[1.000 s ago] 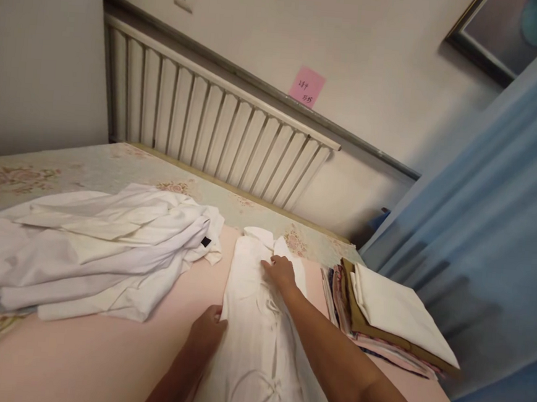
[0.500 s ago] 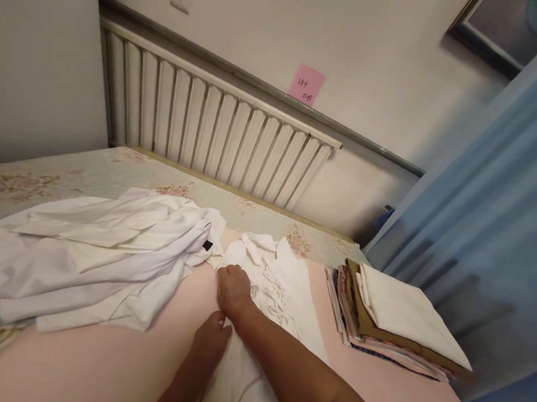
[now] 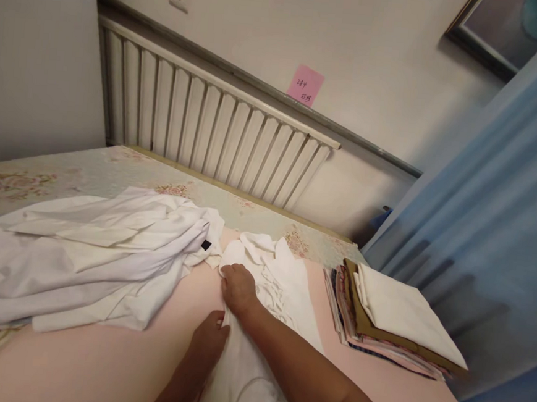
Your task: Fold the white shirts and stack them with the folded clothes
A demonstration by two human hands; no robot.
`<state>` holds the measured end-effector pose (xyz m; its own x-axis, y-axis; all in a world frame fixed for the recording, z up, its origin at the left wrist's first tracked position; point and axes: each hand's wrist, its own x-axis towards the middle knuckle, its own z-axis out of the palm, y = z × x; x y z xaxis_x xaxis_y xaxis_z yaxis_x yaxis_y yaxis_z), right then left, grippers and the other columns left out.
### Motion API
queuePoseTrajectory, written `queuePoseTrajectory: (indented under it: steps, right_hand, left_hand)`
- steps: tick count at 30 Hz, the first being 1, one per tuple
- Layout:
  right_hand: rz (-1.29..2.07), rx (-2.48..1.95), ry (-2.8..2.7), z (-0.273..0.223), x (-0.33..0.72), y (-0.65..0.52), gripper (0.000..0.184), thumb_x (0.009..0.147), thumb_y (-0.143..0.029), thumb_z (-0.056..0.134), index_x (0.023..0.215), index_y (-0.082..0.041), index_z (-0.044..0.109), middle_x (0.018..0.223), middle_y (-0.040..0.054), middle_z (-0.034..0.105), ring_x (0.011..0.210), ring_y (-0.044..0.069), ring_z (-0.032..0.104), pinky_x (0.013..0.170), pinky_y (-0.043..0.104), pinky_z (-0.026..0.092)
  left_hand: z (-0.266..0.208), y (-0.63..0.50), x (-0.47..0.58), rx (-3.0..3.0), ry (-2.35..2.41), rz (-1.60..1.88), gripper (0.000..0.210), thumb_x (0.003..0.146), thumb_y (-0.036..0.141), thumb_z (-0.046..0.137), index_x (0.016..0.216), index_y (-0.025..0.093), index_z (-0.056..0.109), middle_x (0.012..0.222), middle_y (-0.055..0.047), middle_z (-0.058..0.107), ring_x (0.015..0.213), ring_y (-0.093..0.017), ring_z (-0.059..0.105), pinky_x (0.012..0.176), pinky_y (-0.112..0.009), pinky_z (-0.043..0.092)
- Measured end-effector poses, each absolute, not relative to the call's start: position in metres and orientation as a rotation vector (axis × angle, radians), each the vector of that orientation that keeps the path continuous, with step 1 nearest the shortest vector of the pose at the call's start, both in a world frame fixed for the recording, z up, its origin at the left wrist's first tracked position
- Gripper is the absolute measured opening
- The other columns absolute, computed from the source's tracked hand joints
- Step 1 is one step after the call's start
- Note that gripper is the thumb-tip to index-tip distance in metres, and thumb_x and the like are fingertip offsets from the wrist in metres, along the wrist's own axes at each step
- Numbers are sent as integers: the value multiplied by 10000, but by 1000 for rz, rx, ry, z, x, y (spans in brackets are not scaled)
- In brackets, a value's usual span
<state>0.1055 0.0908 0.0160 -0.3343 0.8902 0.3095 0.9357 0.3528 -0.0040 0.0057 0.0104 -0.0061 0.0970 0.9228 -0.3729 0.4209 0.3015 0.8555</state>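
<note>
A white garment [image 3: 273, 288] lies lengthwise in front of me on a pink cloth, its middle gathered in wrinkles. My right hand [image 3: 239, 290] grips its left edge near the far end, fingers closed on the fabric. Closer to me, my left hand [image 3: 210, 336] pinches the same edge between thumb and fingers. My right forearm crosses over part of the garment and hides it. Just left of my hands rests a loose heap of white clothing [image 3: 106, 256] with a small black label [image 3: 206, 245].
At the right stands a stack of folded cloths [image 3: 413, 311], white on top. The pink cloth [image 3: 111, 362] covers part of a floral bed surface [image 3: 80, 174]. A radiator [image 3: 214, 116] runs along the wall behind, and a blue curtain [image 3: 496, 200] hangs at right.
My right hand has shifted slightly to the right with the garment's edge in its fingers. The left hand has barely moved.
</note>
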Motion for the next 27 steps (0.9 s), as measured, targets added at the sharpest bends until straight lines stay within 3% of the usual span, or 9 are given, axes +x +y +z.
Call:
queuePoseTrajectory:
  steps: [8,17,22,27]
  right_hand:
    - [-186,-1619,-2315,20,109,88,182,866,-312,556,1018,-220,596,946,41,617,905,196,522,785,296,399]
    - [-69,-1586,-2173,26,109,93,200,901,-342,534,1032,-216,618,968,27,647,915,166,561,814,258,403]
    - [-132,-1724,-1995,38,123,113,257,938,-204,385,1013,-182,630,973,52,642,927,167,548,835,273,390]
    - [-156,-1763,-2100,40,150,134,222,846,-130,491,959,-200,668,1124,75,622,1059,200,499,917,311,349]
  left_hand:
    - [-7,10,5,1306,1520,600,281,809,127,472,1055,151,605,981,-61,716,905,-177,661,769,-246,447]
    - [-9,9,5,1269,1480,629,300,804,123,461,1065,149,606,959,-58,723,866,-166,672,737,-233,455]
    - [-4,7,4,1289,1499,625,310,795,118,469,1063,152,622,991,-64,719,915,-175,662,756,-228,447]
    - [-2,5,5,1282,1501,653,310,786,108,481,1058,140,626,971,-59,722,885,-169,661,736,-219,436]
